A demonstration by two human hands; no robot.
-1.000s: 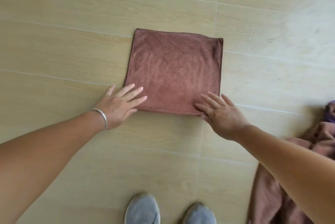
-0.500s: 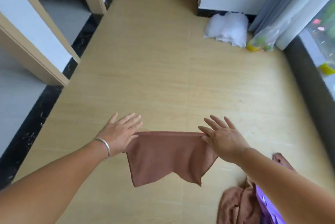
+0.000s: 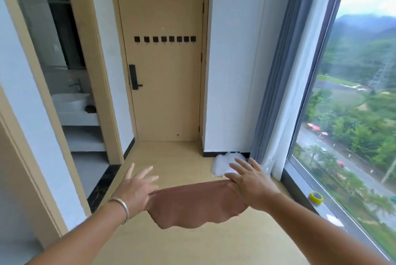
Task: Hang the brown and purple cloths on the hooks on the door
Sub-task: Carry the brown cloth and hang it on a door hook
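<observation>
While the brown cloth point(image 3: 196, 204) hangs slack in the lower middle of the frame, the left hand point(image 3: 134, 187) pinches its left top corner and the right hand point(image 3: 248, 181) pinches its right top corner, the other fingers of both hands splayed straight. Up at the centre top, the closed door point(image 3: 165, 84) carries a row of dark hooks point(image 3: 164, 39), all bare.

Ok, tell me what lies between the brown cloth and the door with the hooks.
In the head view, only bare wood-look floor lies between the brown cloth and the door; the white bundle sits off to the right by the wall.
</observation>
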